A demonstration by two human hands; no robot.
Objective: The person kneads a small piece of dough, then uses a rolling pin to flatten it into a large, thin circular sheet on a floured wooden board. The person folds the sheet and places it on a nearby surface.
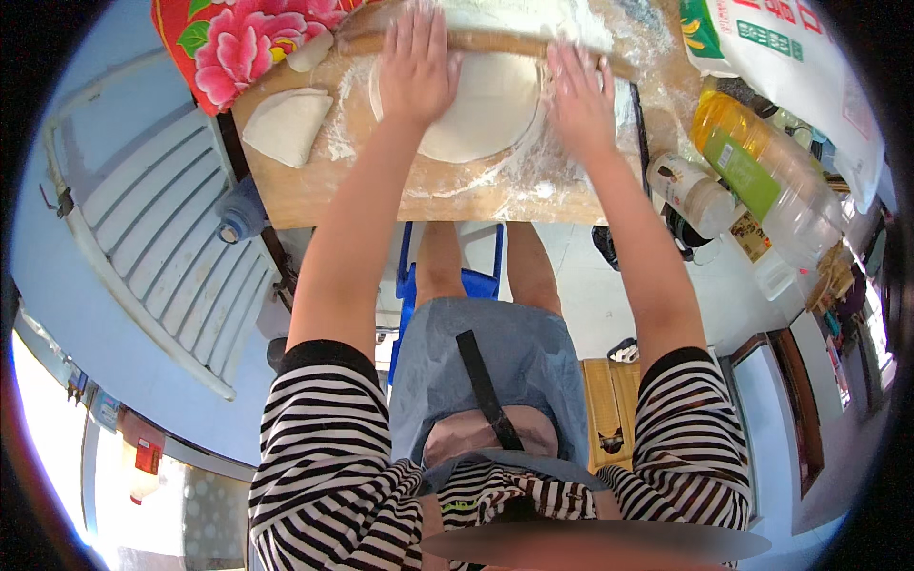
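A wooden rolling pin (500, 43) lies crosswise at the far side of a round, flat sheet of dough (485, 114) on a floured wooden board (443, 203). My left hand (421, 71) rests over the pin's left part, fingers stretched forward, its palm above the dough's left edge. On the pin's right part lies my right hand (580, 93), just beyond the dough's right edge. A folded piece of dough (287, 125) sits on the board's left side. Near the red floral cloth (246, 50) is a smaller dough piece (311, 53), partly covered.
At the right stand a jar with a pale lid (690, 193), a large plastic oil bottle (764, 168) and a white printed bag (792, 64). A blue bottle (241, 212) is left of the board, by a white slatted rack (168, 235). A blue stool (478, 282) is below.
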